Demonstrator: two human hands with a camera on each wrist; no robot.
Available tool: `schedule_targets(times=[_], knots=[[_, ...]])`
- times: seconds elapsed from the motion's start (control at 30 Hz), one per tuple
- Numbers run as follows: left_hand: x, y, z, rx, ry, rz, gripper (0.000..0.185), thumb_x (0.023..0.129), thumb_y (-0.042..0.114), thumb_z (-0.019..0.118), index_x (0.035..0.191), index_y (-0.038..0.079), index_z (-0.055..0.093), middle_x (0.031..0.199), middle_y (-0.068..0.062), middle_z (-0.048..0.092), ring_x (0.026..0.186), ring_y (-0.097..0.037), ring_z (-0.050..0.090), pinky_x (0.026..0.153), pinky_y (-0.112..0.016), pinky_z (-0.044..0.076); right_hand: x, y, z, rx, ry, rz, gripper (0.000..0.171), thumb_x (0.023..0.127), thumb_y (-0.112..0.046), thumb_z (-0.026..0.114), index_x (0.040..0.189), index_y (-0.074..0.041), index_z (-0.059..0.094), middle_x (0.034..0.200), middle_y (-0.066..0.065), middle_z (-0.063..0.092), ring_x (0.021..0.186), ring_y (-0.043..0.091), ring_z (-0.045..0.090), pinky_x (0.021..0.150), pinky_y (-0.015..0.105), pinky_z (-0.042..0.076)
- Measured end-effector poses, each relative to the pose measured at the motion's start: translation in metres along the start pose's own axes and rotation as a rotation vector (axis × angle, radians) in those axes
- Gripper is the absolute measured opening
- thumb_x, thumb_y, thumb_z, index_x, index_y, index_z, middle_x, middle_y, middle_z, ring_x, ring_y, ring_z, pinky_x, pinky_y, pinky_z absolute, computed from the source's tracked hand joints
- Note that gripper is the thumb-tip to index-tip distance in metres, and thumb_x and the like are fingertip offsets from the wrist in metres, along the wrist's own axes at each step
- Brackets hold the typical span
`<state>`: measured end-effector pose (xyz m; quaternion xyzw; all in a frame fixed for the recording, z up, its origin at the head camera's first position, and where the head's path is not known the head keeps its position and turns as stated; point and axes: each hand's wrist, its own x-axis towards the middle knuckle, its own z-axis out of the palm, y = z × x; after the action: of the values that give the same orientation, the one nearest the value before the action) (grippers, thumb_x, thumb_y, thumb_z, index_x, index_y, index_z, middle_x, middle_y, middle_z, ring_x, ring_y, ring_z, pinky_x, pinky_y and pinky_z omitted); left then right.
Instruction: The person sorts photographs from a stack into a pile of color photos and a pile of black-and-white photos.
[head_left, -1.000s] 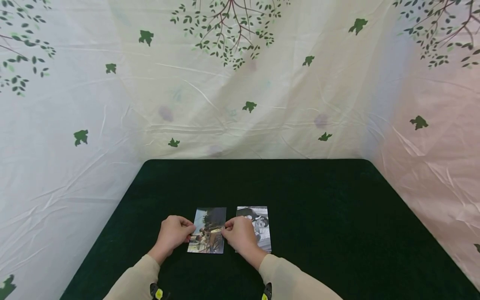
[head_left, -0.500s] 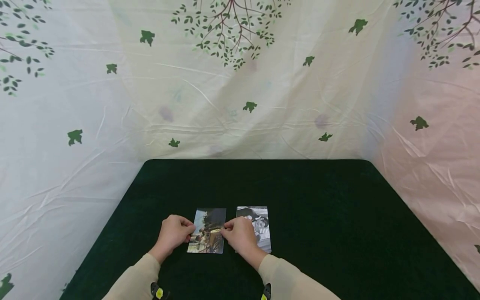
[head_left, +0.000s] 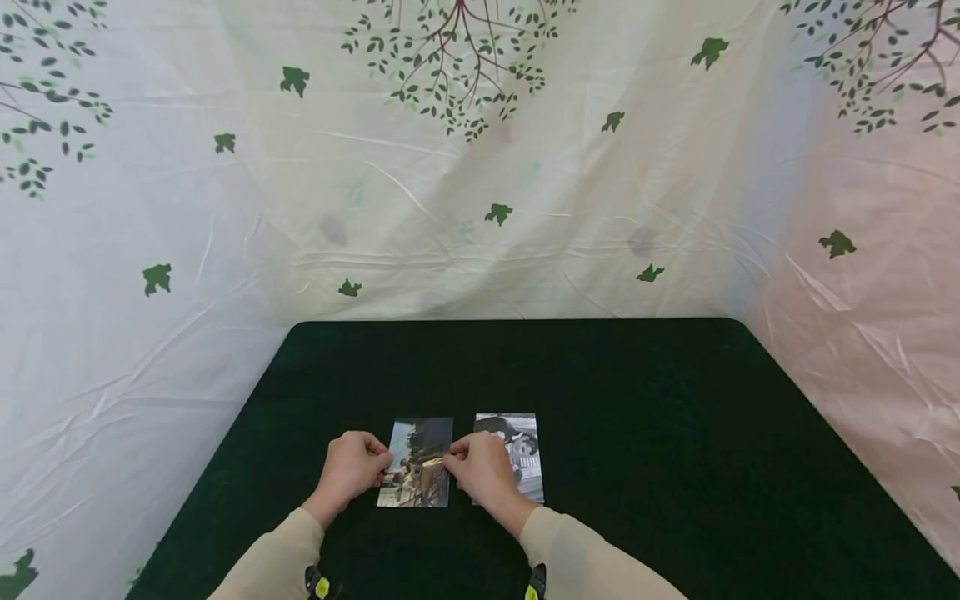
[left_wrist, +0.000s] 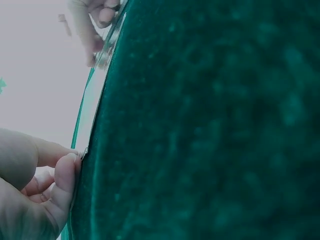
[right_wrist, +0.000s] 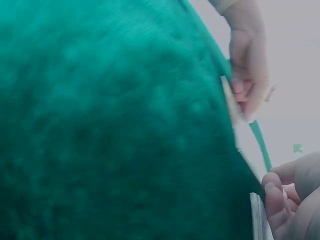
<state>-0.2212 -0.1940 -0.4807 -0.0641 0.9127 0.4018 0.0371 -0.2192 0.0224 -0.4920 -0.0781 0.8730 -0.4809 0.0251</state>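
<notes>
Photo (head_left: 416, 463), left hand (head_left: 350, 463) pinching one edge, right hand (head_left: 483, 470) the other

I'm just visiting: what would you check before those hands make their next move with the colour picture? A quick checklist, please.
1. Left hand pinching the colour picture at its left edge: ok.
2. Right hand pinching its right edge: ok.
3. Colour picture apart from the black-and-white picture: ok.
4. Black-and-white picture fully in sight: not ok, right hand covers part.
5. Colour picture touching the green table: cannot tell.
</notes>
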Motion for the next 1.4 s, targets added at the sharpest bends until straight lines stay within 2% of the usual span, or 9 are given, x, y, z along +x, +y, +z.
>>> schedule_targets(times=[0.13,0.27,0.43,0.6,0.8,0.97,1.13,1.4], knots=[[-0.003,0.0,0.001,-0.01,0.018,0.04,0.007,0.088,0.012,0.067,0.084,0.006,0.069,0.069,-0.003,0.06,0.055,-0.015,0.058,0.052,-0.029,0.048,-0.002,-0.005,-0.017,0.063,0.012,0.007,0.015,0.09,-0.018,0.068,0.1,-0.007,0.072,0.075,-0.005,0.065,0.055,0.009,0.061,0.054,0.025,0.051],[-0.004,0.004,0.003,-0.011,0.057,0.107,0.006,0.088,0.013,0.067,0.084,0.008,0.069,0.065,-0.001,0.06,0.054,-0.013,0.057,0.051,-0.029,0.047,-0.005,-0.005,-0.046,0.063,0.067,0.027,0.014,0.09,-0.022,0.068,0.1,-0.012,0.072,0.078,-0.004,0.065,0.059,0.013,0.063,0.057,0.028,0.052],[-0.007,0.02,0.011,-0.019,0.059,0.196,0.005,0.088,0.015,0.069,0.086,0.012,0.07,0.066,0.003,0.06,0.054,-0.012,0.056,0.051,-0.028,0.047,-0.007,0.018,-0.084,0.017,0.159,0.083,0.012,0.089,-0.025,0.07,0.097,-0.016,0.072,0.08,-0.002,0.064,0.065,0.014,0.061,0.058,0.03,0.051],[-0.009,0.044,0.03,-0.036,-0.008,0.248,0.007,0.089,0.018,0.069,0.091,0.012,0.069,0.069,0.004,0.06,0.057,-0.012,0.056,0.053,-0.029,0.048,-0.008,0.047,-0.107,-0.025,0.181,0.177,0.016,0.087,-0.027,0.071,0.096,-0.013,0.071,0.078,0.0,0.063,0.066,0.015,0.059,0.06,0.03,0.05],[-0.009,0.071,0.057,-0.04,-0.095,0.253,0.018,0.09,0.02,0.068,0.101,0.005,0.068,0.071,0.003,0.061,0.059,-0.011,0.058,0.056,-0.029,0.049,-0.008,0.063,-0.114,-0.088,0.146,0.214,0.024,0.086,-0.032,0.072,0.097,-0.011,0.069,0.072,-0.001,0.063,0.062,0.014,0.059,0.058,0.03,0.05],[-0.008,0.086,0.072,-0.055,-0.118,0.216,0.024,0.088,0.017,0.069,0.105,0.0,0.065,0.071,0.0,0.061,0.057,-0.013,0.058,0.055,-0.03,0.049,-0.008,0.064,-0.113,-0.063,0.097,0.23,0.029,0.085,-0.031,0.074,0.101,-0.007,0.068,0.072,0.0,0.064,0.061,0.015,0.06,0.058,0.03,0.051],[-0.008,0.09,0.079,-0.034,-0.132,0.174,0.027,0.086,0.016,0.072,0.105,-0.001,0.064,0.073,-0.001,0.061,0.059,-0.013,0.058,0.055,-0.03,0.05,-0.008,0.066,-0.11,-0.052,0.071,0.251,0.032,0.084,-0.031,0.075,0.103,-0.006,0.067,0.072,0.0,0.064,0.061,0.015,0.061,0.058,0.029,0.052],[-0.007,0.087,0.082,-0.052,-0.142,0.15,0.027,0.085,0.009,0.072,0.107,-0.004,0.064,0.07,-0.002,0.062,0.056,-0.014,0.059,0.053,-0.031,0.05,-0.005,0.068,-0.105,-0.01,0.041,0.218,0.034,0.082,-0.031,0.076,0.103,-0.005,0.067,0.072,0.0,0.066,0.06,0.015,0.061,0.057,0.03,0.053]])
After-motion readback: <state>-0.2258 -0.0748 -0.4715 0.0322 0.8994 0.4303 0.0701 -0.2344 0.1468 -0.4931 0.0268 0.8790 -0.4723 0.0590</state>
